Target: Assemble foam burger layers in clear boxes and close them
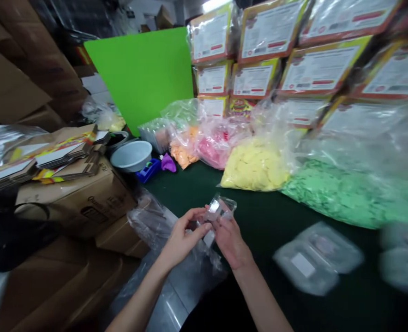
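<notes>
Plastic, clear and glossy, makes up the small pack [218,206] held between the two hands, on the near side of the bag of yellow pieces [255,167] and a little to its left. The left hand [186,233] has its grip closed, thumb and fingers pinching the pack's left side; the right hand [231,237] curls its grip about the opposite side, though how firmly it presses I cannot tell. Such a pack should weigh very little and have thin, springy walls — firm along folds and rims, ready to dent across the broad faces. Its gloss suggests a slippery surface, so fingertips would do best on the edges, with the other palm supporting underneath; a hard squeeze in the middle could crease it. Contents, if any, are too blurred to make out. Nearer the wearer than the bag of yellow pieces, and to its right, what looks like an open clamshell [316,276] with a white label [303,265] lies on the dark green bench [259,214] — probably just as light, and best lifted by its rim.
</notes>
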